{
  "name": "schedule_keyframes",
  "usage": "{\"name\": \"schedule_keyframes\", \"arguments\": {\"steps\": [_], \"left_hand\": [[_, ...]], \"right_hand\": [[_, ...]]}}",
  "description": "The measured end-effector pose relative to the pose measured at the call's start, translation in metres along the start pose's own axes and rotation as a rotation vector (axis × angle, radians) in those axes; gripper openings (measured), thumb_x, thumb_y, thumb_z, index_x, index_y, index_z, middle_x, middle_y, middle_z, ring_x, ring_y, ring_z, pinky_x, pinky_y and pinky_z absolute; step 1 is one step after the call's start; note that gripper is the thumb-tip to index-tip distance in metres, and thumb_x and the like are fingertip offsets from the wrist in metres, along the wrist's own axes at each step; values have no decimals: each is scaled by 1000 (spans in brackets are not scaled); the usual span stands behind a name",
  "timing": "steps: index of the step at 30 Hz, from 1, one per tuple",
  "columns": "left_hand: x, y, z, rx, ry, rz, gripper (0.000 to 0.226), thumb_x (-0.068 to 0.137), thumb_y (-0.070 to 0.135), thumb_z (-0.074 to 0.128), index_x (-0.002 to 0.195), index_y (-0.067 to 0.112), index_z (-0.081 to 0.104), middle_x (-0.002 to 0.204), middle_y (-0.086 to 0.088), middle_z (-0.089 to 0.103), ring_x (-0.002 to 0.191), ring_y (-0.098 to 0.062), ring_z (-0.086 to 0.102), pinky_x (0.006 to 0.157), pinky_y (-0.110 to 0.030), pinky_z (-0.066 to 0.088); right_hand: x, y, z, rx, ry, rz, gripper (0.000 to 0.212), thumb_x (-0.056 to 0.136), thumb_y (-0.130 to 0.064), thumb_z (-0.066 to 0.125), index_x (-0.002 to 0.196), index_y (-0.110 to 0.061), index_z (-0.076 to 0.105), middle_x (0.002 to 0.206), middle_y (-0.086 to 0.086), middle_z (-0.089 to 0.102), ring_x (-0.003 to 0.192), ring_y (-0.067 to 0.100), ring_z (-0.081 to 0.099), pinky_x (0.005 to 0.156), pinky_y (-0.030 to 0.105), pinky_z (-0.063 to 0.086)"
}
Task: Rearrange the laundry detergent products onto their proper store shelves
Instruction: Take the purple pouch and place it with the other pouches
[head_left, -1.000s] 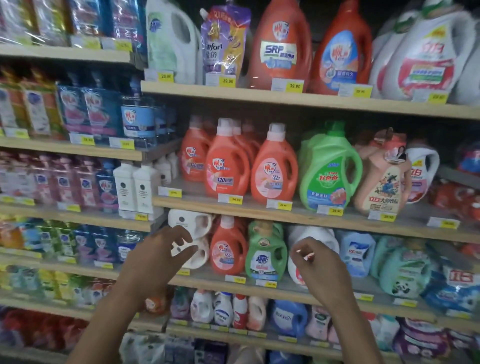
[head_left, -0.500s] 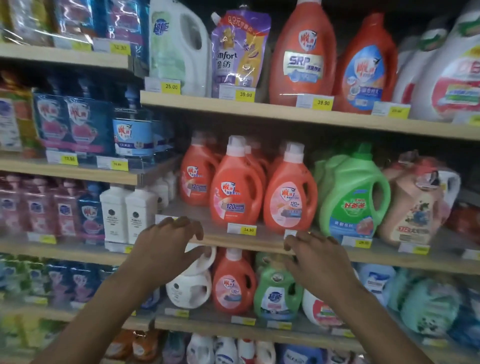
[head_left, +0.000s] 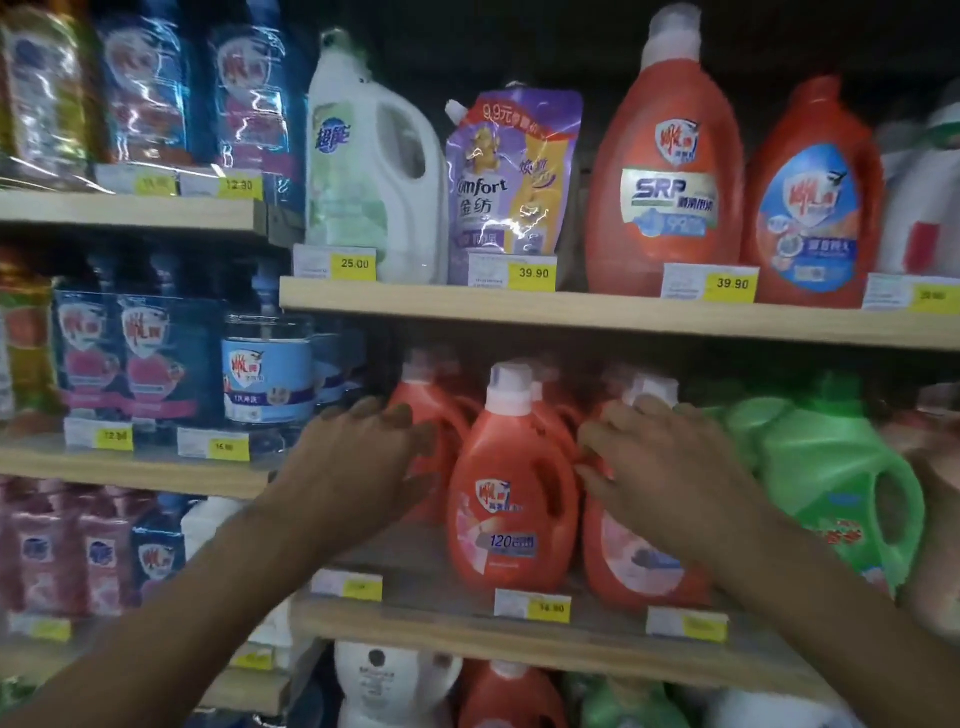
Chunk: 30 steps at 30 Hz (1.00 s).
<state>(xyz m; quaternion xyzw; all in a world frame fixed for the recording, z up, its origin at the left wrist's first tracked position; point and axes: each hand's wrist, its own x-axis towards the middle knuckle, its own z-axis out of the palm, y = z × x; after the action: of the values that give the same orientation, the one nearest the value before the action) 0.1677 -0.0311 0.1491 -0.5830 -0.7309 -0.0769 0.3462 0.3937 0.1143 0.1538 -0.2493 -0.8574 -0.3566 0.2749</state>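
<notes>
Several orange detergent bottles with white caps stand on the middle wooden shelf (head_left: 467, 623). My left hand (head_left: 358, 457) reaches in with relaxed fingers against the left orange bottle (head_left: 441, 415), partly hiding it. The front orange bottle (head_left: 511, 499) stands free between my hands. My right hand (head_left: 654, 467) lies with spread fingers over the right orange bottle (head_left: 639, 566), whose cap shows above my knuckles. Neither hand is curled round a bottle.
A green jug (head_left: 831, 483) stands right of the orange bottles. The upper shelf (head_left: 571, 312) carries a white jug (head_left: 374, 171), a purple Comfort pouch (head_left: 511, 176) and large orange bottles (head_left: 670, 156). Blue refill packs (head_left: 124, 353) fill the left shelving.
Both hands rose from the lower shelf to the middle shelf and now reach the orange bottles. The view moved up and closer to the shelves.
</notes>
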Motion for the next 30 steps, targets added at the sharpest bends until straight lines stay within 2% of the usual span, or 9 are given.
{"name": "schedule_keyframes", "arguments": {"steps": [3,5,8,12,14,17,21,26,30], "left_hand": [[48,-23,-16,24,122,31,34,92,59,49,113,33,58,110,6,62,103,-21,60,76,-35,44],[78,-40,-29,-4,203,18,34,91,60,49,108,32,59,109,6,62,105,-24,60,73,-35,39],[116,-60,-45,-105,365,17,35,91,58,52,109,30,61,110,2,65,104,-29,61,78,-39,48],[167,-69,-50,48,480,50,46,94,56,53,127,25,57,125,-7,59,115,-34,56,86,-46,48],[192,-71,-50,118,481,63,46,94,51,56,131,24,54,132,-9,56,120,-36,53,91,-48,45],[225,-74,-46,169,448,59,48,94,47,57,136,24,50,137,-11,53,127,-36,49,99,-51,42],[250,-73,-44,212,440,2,52,95,44,56,142,26,46,143,-12,53,133,-33,48,105,-48,37],[252,-78,-40,200,423,3,51,92,44,59,140,29,51,138,-8,58,133,-30,47,107,-51,33],[249,-83,-36,149,415,24,46,91,45,59,135,29,56,135,-5,60,132,-27,46,104,-48,36]], "right_hand": [[55,16,-23,-22,126,78,27,93,-47,54,95,-24,69,92,0,68,92,30,66,72,38,48],[90,25,-39,-9,215,114,26,92,-44,55,97,-22,70,95,2,70,94,33,66,68,37,43],[143,40,-53,91,275,175,27,95,-45,57,110,-25,66,103,5,72,99,37,66,69,38,38],[206,53,-47,182,121,272,71,99,-52,57,159,-35,25,115,17,71,108,46,65,78,45,45],[226,55,-37,227,56,323,84,99,-54,57,165,-38,7,120,20,70,114,46,63,86,46,48],[242,56,-21,306,30,432,93,99,-53,57,166,-35,-3,128,20,68,119,45,62,97,49,52],[256,62,-8,466,7,536,102,94,-47,67,167,-31,-3,130,17,68,120,43,64,97,44,53],[272,62,-1,770,-40,559,106,86,-27,81,167,-32,13,113,2,72,91,25,72,82,33,59],[282,61,10,1025,100,627,94,80,-8,88,159,-27,40,135,9,64,101,33,73,92,52,61]]}}
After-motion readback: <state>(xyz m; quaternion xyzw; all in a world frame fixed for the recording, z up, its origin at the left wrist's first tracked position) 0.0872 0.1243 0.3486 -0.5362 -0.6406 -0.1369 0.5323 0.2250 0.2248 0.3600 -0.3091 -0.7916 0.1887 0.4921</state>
